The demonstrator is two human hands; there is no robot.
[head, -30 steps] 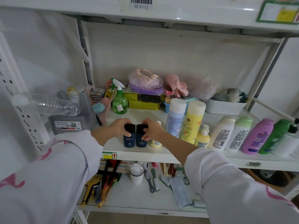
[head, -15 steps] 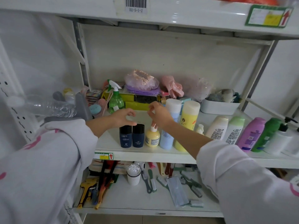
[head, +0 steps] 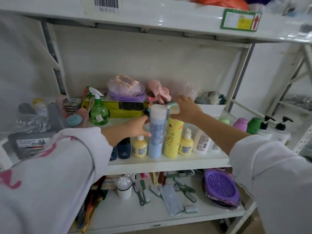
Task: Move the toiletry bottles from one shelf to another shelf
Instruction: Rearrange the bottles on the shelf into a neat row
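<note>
On the middle shelf [head: 168, 163] a row of toiletry bottles stands near the front edge. My left hand [head: 137, 126] wraps around the left side of the tall blue bottle [head: 156, 137], thumb in front. My right hand [head: 185, 108] grips the white cap of the tall yellow bottle [head: 172, 141] beside it. Two dark navy bottles [head: 124, 149] stand left of them, partly hidden by my left sleeve. Small yellow pump bottles [head: 139, 146] [head: 185, 144] stand on either side of the tall pair. A white barcode bottle [head: 201, 142] follows on the right.
Further right stand a purple bottle [head: 240, 124], a green bottle [head: 253, 124] and white pump bottles [head: 281, 129]. A green spray bottle [head: 98, 110], yellow packs and a white tub [head: 212, 109] fill the back. The lower shelf [head: 152, 225] holds brushes and a purple dish [head: 221, 188].
Both hands let go of the two navy bottles, which stay on the shelf, and moved right and up to the tall blue and yellow bottles. The view came closer.
</note>
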